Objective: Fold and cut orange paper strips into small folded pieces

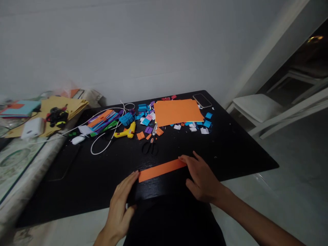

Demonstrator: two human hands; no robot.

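Note:
An orange paper strip (162, 169) lies flat on the black table near its front edge, slightly tilted up to the right. My left hand (120, 201) touches the strip's left end with its fingertips, fingers stretched and thumb apart. At the right end, my right hand (201, 177) rests its fingertips on the paper, its thumb spread below. Neither thumb is on the strip. Beyond it lie black-handled scissors (151, 146), handles towards me. Farther back, a stack of orange paper sheets (178, 112) covers part of the scattered small folded paper pieces (148, 130).
A yellow glue gun (126, 131) and a looped white cable (100, 151) lie left of the scissors. Bundled coloured strips (105, 121) sit behind them. A phone (202, 100) is at the back right. Left stands a cluttered surface with brown envelopes (65, 104); right, a white chair (258, 107).

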